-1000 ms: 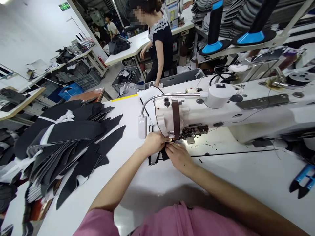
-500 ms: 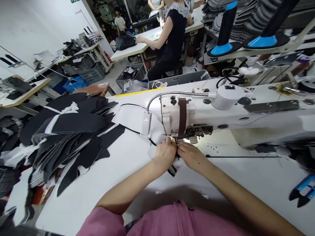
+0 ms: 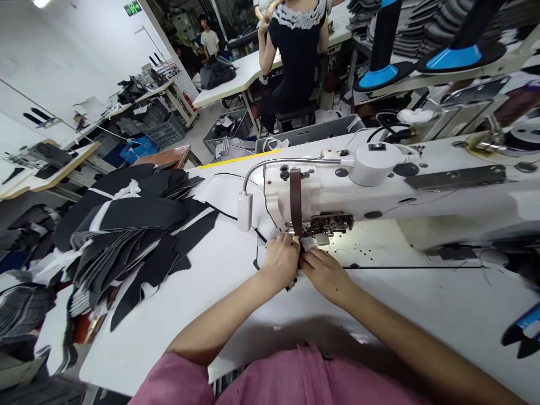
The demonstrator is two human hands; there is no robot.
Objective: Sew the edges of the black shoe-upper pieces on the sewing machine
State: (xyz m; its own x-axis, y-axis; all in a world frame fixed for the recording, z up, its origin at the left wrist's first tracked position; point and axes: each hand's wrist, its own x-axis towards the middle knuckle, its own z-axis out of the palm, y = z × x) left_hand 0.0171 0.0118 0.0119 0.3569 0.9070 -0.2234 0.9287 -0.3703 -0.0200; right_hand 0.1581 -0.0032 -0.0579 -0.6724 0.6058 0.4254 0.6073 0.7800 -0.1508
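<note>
As the left hand (image 3: 280, 260) and the right hand (image 3: 324, 274) come together right at the presser foot (image 3: 319, 227) of a white industrial sewing machine (image 3: 337, 188), both are clenched on a white piece with black edging (image 3: 266, 250), fingers pinching it against the machine bed. That piece sits at twelve o'clock, just under the machine head, and a thin black strip (image 3: 228, 211) trails away at eleven across the white worktable (image 3: 169, 320). Exactly what the fingers grip is hard to make out, with the needle area buried behind them!

Pink shirt (image 3: 295, 382) at the bottom of the shot, blue-handled thread snips (image 3: 523, 332) at four o'clock, cut off by the frame. At ten o'clock, a big heap of black cut panels (image 3: 126, 225) sprawls over the table, white pieces tucked between the layers.

Further out at eleven, a wire crate (image 3: 223, 126) holds scraps, though its contents are too jumbled to identify, and a grey tub (image 3: 304, 138) sits behind the table. Black thread cones on blue bases (image 3: 383, 53) stand at one o'clock. Beyond, a seated co-worker (image 3: 295, 56) works at twelve, back to us, with another person (image 3: 208, 42) standing far off, partly blocked.
</note>
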